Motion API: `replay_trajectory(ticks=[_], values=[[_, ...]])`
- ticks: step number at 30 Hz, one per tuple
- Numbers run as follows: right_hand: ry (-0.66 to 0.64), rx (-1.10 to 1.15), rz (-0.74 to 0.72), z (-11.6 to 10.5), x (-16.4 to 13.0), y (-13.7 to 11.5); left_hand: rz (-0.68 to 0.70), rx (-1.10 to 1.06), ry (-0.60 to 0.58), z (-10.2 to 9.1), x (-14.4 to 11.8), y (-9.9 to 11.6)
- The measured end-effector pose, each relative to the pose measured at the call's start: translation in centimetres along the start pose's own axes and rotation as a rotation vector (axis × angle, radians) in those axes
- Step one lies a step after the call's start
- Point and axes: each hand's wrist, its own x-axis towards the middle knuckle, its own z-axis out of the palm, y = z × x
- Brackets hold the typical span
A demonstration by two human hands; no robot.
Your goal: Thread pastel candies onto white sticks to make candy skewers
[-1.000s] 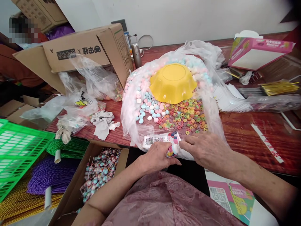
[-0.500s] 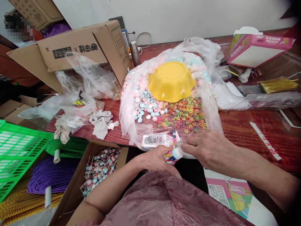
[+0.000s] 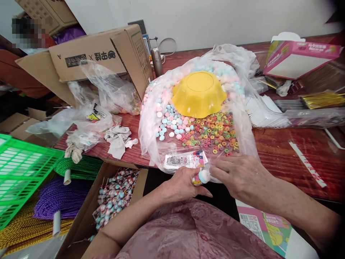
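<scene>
Low over my lap, my left hand (image 3: 185,182) is closed around a small printed candy bag (image 3: 196,181). Pale blue and white candies (image 3: 204,176) show at the bag's top. My right hand (image 3: 239,174) is right beside it, fingers curled and fingertips close to those candies; what they pinch, if anything, is hidden. Just beyond both hands, a stack of flat printed bags (image 3: 178,161) lies at the table edge. Behind the stack, a clear plastic sheet holds pastel round candies (image 3: 168,120) and colourful ring candies (image 3: 212,131). An upturned yellow bowl (image 3: 199,95) rests on them.
Cardboard box (image 3: 88,57) at back left; crumpled cloth (image 3: 117,140) near the table's left edge. Below left are a green basket (image 3: 24,172), twisted cords (image 3: 60,198) and a box of wrapped lollipops (image 3: 114,196). A pink carton (image 3: 302,57) stands back right. Another person is far left.
The small bag has sunk deeper into my left hand's grip, so less of its print shows. My right hand stays close beside it. The whole view has shifted slightly.
</scene>
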Motion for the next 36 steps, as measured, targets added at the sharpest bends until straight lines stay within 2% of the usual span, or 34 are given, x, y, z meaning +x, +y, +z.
replay_trajectory(ticks=[5, 14, 20, 25, 29, 32, 34, 36], values=[[0.013, -0.029, 0.001, 0.9, 0.0, 0.9, -0.048, 0.001, 0.045, 0.0, -0.6, -0.2], [0.006, 0.005, -0.032, 1.7, 0.0, -1.1, -0.07, 0.08, 0.09, 0.7, 0.2, -0.6], [0.029, 0.031, -0.051, 1.4, -1.0, -2.5, -0.086, 0.113, 0.065, 0.5, 0.1, -1.1], [0.054, 0.088, -0.036, 1.4, -0.8, -2.7, -0.035, 0.107, 0.033, 0.9, 0.1, -0.4], [-0.045, 0.152, -0.044, 2.6, 0.6, -2.5, -0.013, 0.077, -0.039, 1.5, 0.4, 0.4], [-0.096, 0.161, -0.01, 2.6, 1.2, -1.9, -0.001, -0.003, -0.013, 1.3, 0.5, 0.6], [-0.041, 0.144, 0.037, 1.9, 1.1, -1.0, 0.002, -0.066, 0.036, 0.8, 0.3, 0.6], [0.072, 0.159, 0.073, 1.1, 0.8, -0.1, -0.022, -0.106, 0.079, 0.3, 0.2, 0.7]])
